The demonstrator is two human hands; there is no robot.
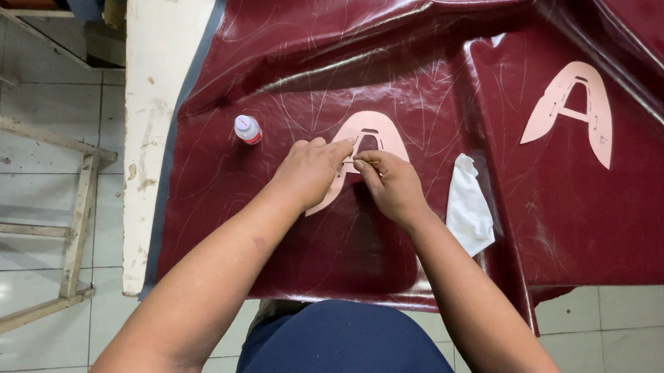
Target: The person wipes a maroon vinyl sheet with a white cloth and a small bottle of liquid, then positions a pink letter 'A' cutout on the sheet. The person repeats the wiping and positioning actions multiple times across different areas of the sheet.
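A sheet of glossy dark red leather [398,76] covers the table. On it lies a pale pink card pattern [377,128] shaped like an arch with a cut-out. My left hand [310,170] presses flat on the pattern's left leg, fingers spread over it. My right hand [393,184] pinches a thin pen-like marking tool whose tip touches the pattern near the cut-out. The lower part of the pattern is hidden under both hands.
A small white bottle with a red cap [248,129] stands left of my hands. A crumpled white cloth [469,205] lies to the right. A second pink pattern [575,108] rests at upper right. The worn white table edge [150,124] and a wooden frame [80,219] are left.
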